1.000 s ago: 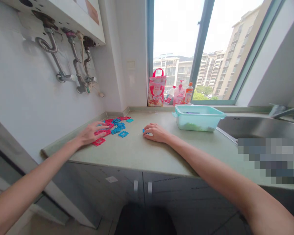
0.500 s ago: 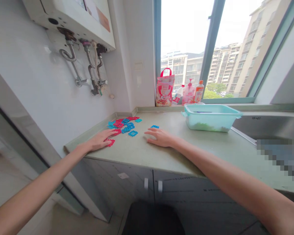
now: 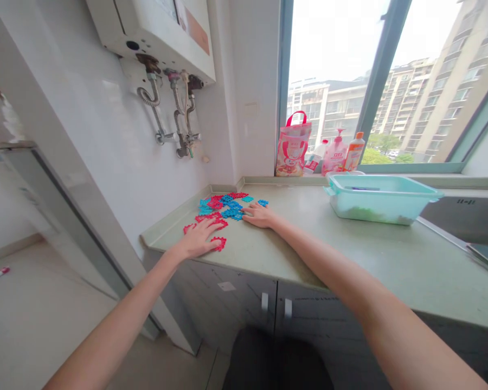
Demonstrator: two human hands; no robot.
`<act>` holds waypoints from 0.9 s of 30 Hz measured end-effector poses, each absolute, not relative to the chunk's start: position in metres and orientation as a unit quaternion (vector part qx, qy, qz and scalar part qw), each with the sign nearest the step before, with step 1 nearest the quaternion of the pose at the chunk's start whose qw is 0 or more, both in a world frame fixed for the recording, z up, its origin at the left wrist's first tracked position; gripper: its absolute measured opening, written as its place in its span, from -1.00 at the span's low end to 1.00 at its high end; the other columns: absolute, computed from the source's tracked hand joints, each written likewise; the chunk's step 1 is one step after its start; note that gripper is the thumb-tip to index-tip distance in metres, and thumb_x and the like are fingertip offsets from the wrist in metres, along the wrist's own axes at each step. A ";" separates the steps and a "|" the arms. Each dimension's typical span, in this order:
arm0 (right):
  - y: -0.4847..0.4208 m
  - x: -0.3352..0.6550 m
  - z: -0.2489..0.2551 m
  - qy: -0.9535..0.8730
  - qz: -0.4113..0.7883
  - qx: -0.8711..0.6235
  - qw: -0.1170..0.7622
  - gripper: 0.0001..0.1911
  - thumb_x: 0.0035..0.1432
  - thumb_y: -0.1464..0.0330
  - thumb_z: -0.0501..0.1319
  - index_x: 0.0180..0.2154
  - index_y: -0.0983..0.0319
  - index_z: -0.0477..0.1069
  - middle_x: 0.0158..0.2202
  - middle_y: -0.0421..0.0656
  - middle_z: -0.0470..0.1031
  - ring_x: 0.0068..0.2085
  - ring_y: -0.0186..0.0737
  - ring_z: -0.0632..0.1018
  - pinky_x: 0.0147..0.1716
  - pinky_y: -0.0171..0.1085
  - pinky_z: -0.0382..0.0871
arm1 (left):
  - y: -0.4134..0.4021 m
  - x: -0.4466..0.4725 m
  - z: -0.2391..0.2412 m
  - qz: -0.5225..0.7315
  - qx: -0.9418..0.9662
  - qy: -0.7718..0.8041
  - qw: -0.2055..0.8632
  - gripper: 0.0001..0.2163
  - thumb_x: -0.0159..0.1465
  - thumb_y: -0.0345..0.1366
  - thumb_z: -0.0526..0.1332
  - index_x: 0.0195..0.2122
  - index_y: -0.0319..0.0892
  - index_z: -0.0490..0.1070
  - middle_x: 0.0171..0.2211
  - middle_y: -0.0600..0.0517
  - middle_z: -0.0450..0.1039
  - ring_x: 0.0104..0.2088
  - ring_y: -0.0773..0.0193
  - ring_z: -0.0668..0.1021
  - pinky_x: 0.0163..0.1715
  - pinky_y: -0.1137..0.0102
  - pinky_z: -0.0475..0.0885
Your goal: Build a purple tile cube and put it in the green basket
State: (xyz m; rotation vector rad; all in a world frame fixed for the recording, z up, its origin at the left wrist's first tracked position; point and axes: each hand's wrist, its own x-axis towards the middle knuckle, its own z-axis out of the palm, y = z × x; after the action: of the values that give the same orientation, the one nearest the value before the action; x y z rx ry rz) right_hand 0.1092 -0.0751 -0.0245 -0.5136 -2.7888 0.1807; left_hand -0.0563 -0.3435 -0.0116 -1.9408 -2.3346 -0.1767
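Note:
On the pale green counter (image 3: 293, 238), several flat snowflake-shaped plastic pieces lie in a loose cluster near the wall corner. My left hand (image 3: 196, 239) rests with spread fingers over red pieces (image 3: 218, 244) at the cluster's near side. One red piece lies by the thumb, others under or beside the fingertips. My right hand (image 3: 259, 215) lies low and flat at the right side, its fingertips touching or nearly touching the dark blue pieces (image 3: 232, 211). Light blue pieces (image 3: 205, 206) sit at the back left. A single blue piece (image 3: 263, 203) lies just beyond my right hand.
To the right stands a turquoise plastic basin (image 3: 374, 208) with something green inside, beside the metal sink (image 3: 467, 216). A pink bag (image 3: 293, 149) and bottles (image 3: 335, 154) line the windowsill. A water heater (image 3: 158, 38) with pipes hangs on the left wall.
The view has turned left. My right hand has moved left, up against the blue pieces, and the separate near blue piece is now in the cluster. My left hand is spread over the red pieces.

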 end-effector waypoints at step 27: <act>-0.093 0.091 -0.033 -0.977 0.097 -0.047 0.181 -0.56 0.52 0.24 0.03 0.22 0.11 0.56 0.29 -0.13 0.54 0.34 0.04 0.46 0.39 0.02 0.24 | -0.337 0.018 -0.013 -0.054 -0.535 -0.841 0.054 -0.24 0.38 0.30 0.04 0.53 0.10 0.10 0.57 -0.04 -0.01 0.51 -0.25 0.12 0.38 -0.27 0.13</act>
State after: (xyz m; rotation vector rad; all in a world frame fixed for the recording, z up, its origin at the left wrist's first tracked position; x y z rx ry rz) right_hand 0.0905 -0.0927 -0.0330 -0.1336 -2.7598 0.2751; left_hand 0.0185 -0.3374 -0.0131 -1.6265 -2.5554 -0.1628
